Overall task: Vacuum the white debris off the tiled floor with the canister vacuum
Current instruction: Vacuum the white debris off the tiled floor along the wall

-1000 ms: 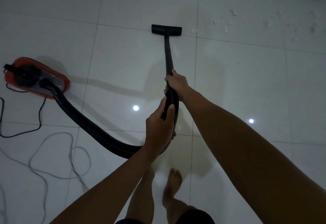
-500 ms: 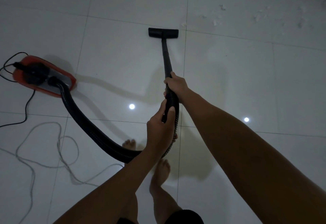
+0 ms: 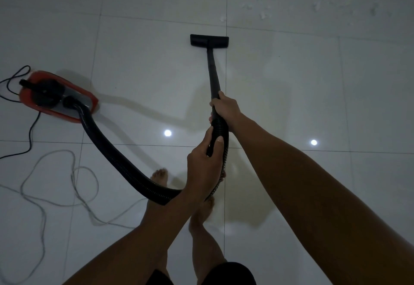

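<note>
The red and black canister vacuum (image 3: 58,96) sits on the white tiled floor (image 3: 143,60) at the left. Its ribbed black hose (image 3: 116,159) curves down and right into my hands. My left hand (image 3: 205,161) grips the hose end, and just above it my right hand (image 3: 225,109) grips the base of the black wand (image 3: 212,71). The flat black floor nozzle (image 3: 209,40) rests on the tile ahead. White debris (image 3: 264,13) lies scattered beyond the nozzle at the upper right, a short gap away from it.
A black power cord (image 3: 31,132) and a looping grey cable (image 3: 74,179) trail over the floor at the left, near my bare feet (image 3: 160,176). Two ceiling lights reflect in the glossy tiles.
The nozzle has drawn back toward me, away from the debris. The canister has rolled right and closer. My feet have stepped, and both hands keep their grip.
</note>
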